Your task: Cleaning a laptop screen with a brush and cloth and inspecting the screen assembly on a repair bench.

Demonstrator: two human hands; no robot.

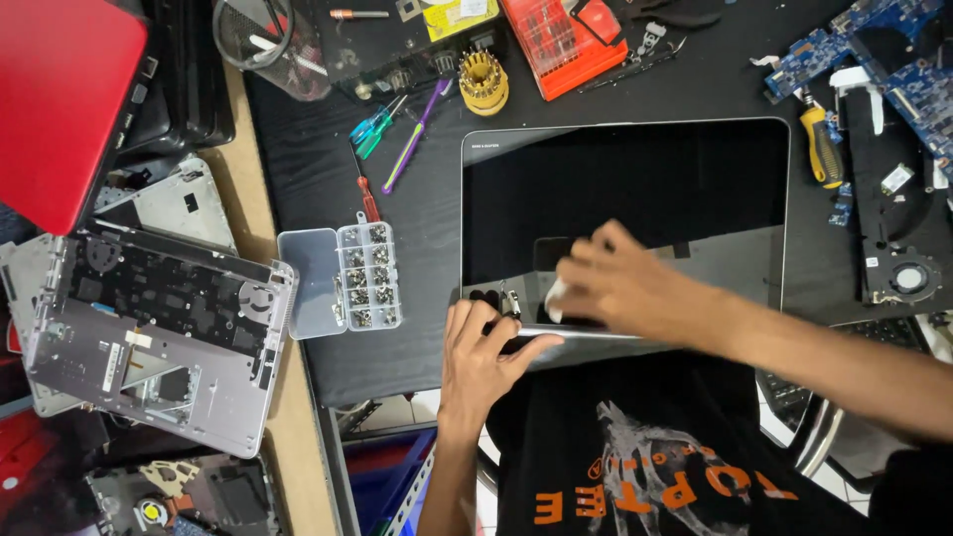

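Note:
A laptop screen panel (635, 179) with a black glass face and silver rim lies flat on the dark mat. My left hand (481, 352) grips its near edge at the lower left corner, by the hinge. My right hand (620, 283) presses a small white cloth (554, 298) against the glass near that same edge. Most of the cloth is hidden under my fingers.
A clear screw box (342, 278) stands open left of the panel. Screwdrivers (402, 124), a yellow bit holder (483, 82) and an orange case (561, 40) lie behind. An opened laptop base (149, 328) sits far left; circuit boards (884, 50) and a fan (903, 278) far right.

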